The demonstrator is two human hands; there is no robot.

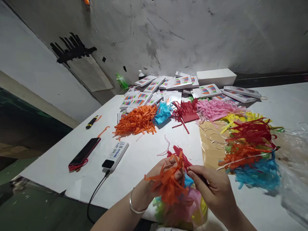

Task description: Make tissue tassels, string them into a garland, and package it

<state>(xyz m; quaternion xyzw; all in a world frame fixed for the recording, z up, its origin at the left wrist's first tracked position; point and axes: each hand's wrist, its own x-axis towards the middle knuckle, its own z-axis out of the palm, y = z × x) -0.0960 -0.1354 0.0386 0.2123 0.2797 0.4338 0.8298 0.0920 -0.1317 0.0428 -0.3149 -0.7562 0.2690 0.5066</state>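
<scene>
Near the table's front edge, my left hand is closed around an orange fringed paper tassel. Beside it, my right hand pinches at the red fringed tassel; the exact spot between thumb and finger is hard to make out. Below both hands hang pink, yellow, green and blue tassels, partly covered by the orange strips. To the right, a bunch of red, orange and blue tassels with white string lies on a brown sheet.
Across the table lie piles of orange, blue, red and pink fringe. Behind them are many printed flat boxes and a white box. A phone, a power bank, a cutter and clear plastic lie around.
</scene>
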